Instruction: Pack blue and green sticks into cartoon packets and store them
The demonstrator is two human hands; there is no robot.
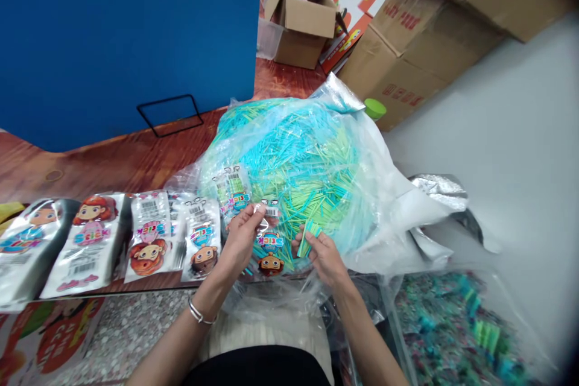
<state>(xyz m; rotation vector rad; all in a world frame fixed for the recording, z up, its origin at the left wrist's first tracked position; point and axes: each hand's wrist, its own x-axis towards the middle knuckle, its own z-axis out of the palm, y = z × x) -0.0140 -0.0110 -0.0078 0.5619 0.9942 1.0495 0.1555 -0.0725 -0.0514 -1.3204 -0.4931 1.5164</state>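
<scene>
Pouch (270,242) and sticks (306,242) in hand here.
Left hand (244,232) pinching the pouch, right hand (323,254) the sticks; heap (289,148) at twelve o'clock, stack (90,244) at nine.

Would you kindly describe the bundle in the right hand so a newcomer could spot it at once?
Find the large clear plastic bag heaped with loose blue and green sticks, mid-view. At its near side, the right hand holds a small green-and-blue bundle of sticks. Unlike the jumbled sticks in the heap, those in this bundle lie neatly side by side.
</scene>
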